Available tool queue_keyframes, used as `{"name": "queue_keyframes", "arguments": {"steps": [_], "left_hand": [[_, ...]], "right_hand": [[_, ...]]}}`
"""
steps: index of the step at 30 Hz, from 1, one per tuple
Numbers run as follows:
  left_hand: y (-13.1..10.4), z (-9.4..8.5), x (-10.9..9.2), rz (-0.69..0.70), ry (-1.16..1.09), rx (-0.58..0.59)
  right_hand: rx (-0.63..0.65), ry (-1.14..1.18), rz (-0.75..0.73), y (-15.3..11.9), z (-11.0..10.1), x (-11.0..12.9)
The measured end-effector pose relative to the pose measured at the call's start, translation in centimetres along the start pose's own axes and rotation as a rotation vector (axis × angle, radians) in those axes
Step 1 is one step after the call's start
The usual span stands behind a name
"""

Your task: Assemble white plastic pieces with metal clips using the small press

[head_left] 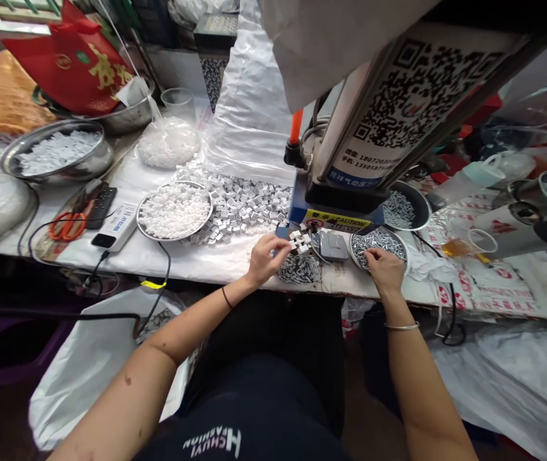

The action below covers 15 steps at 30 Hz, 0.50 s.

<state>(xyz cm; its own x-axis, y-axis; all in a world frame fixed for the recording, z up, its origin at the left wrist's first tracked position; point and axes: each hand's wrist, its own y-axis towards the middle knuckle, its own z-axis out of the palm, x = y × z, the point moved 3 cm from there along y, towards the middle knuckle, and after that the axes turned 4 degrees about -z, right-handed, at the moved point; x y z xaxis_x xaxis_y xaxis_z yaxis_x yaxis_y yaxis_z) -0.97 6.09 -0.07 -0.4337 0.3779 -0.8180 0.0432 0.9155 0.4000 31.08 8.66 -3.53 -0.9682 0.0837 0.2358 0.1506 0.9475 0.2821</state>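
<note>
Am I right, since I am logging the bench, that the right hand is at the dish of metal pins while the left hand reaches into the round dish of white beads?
Not quite. In the head view the left hand is not in the dish of white beads; it is at the small grey blocks in front of the press. The right hand is indeed at the dish of metal pins.

Your left hand (264,257) pinches near small white square plastic pieces (301,240); your right hand (385,269) touches the round metal dish of silver screws (379,243).

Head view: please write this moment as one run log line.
left hand: pinching small white part | right hand: fingers in dish of metal screws | press: behind hands
</note>
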Motion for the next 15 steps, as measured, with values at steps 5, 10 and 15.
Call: {"name": "queue_keyframes", "arguments": {"steps": [5, 10, 15], "left_hand": [[-3.9, 2.7, 0.0, 0.051, 0.194, 0.029], [-3.3, 3.0, 0.2, -0.072, 0.094, 0.09], [-3.0, 2.0, 0.0, -0.026, 0.103, 0.189]], "right_hand": [[0.027, -0.091, -0.049, 0.2, 0.1, 0.7], [-0.06, -0.035, -0.039, -0.2, -1.0, 0.7], [-0.105, 0.572, 0.09, -2.4, -2.8, 4.5]]}}
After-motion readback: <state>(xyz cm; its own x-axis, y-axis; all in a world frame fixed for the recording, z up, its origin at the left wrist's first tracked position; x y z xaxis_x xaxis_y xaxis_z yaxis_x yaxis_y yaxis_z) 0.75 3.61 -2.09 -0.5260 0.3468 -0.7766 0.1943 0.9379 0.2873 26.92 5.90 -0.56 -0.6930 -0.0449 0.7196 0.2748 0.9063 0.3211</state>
